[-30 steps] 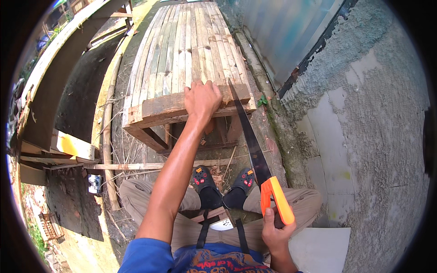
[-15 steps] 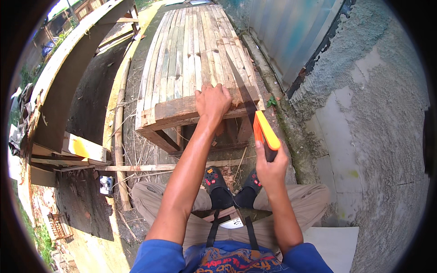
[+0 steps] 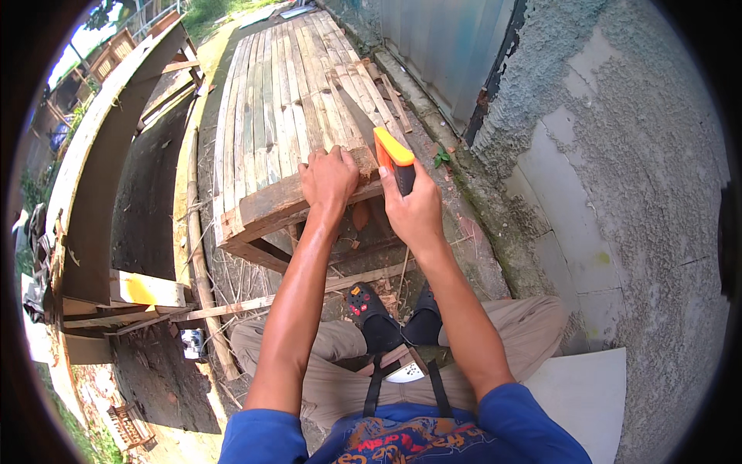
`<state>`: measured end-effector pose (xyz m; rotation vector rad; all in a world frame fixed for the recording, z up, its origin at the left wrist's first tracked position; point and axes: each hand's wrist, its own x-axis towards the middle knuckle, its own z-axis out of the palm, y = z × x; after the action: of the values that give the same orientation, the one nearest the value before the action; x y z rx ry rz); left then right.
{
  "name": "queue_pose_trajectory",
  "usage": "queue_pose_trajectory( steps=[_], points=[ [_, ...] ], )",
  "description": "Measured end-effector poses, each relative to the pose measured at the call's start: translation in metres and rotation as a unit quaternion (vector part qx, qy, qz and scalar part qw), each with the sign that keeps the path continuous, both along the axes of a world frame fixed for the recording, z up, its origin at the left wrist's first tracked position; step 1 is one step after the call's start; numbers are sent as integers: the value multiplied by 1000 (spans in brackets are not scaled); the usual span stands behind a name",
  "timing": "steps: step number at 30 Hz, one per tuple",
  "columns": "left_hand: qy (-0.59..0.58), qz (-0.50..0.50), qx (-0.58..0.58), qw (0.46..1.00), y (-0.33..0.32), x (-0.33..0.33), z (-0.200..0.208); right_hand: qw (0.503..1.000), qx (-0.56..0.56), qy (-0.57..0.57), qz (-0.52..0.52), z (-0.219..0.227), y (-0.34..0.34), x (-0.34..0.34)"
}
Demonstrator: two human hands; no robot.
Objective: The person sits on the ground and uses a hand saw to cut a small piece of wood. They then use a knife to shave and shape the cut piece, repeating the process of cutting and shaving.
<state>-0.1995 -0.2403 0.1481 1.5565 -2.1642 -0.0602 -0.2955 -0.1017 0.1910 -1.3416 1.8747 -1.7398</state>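
My right hand (image 3: 416,205) is wrapped round the handle of a handsaw (image 3: 395,148) with a yellow and orange grip. Its dark blade slants away to the upper left, across the right side of a low slatted bench (image 3: 267,116). Palm down, my left hand (image 3: 330,179) grips the wooden beam (image 3: 267,199) along the bench's near end, with fingers curled over its top. The saw handle is just right of that hand, at the beam's right end. Where the blade's teeth meet the wood cannot be seen clearly.
A rough concrete wall (image 3: 618,193) and a blue metal sheet (image 3: 452,58) border the right side. A long wooden frame (image 3: 89,185) stands left. A thin wooden strip (image 3: 255,303) crosses the ground before my shoes (image 3: 371,305). A white board (image 3: 580,398) lies at lower right.
My right hand has pushed the saw forward, bringing its handle up to the beam's end. My left hand keeps its hold on the beam. The whole view has turned slightly.
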Motion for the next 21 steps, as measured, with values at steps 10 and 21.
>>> queue_pose_trajectory(
  steps=[10, 21],
  points=[
    [-1, 4, 24, 1000, 3, 6, -5, 988, 138, -66, 23, -4, 152, 22],
    [-5, -8, 8, 1000, 8, 5, -3, 996, 67, -51, 6, 0, 108, -1]
  ],
)
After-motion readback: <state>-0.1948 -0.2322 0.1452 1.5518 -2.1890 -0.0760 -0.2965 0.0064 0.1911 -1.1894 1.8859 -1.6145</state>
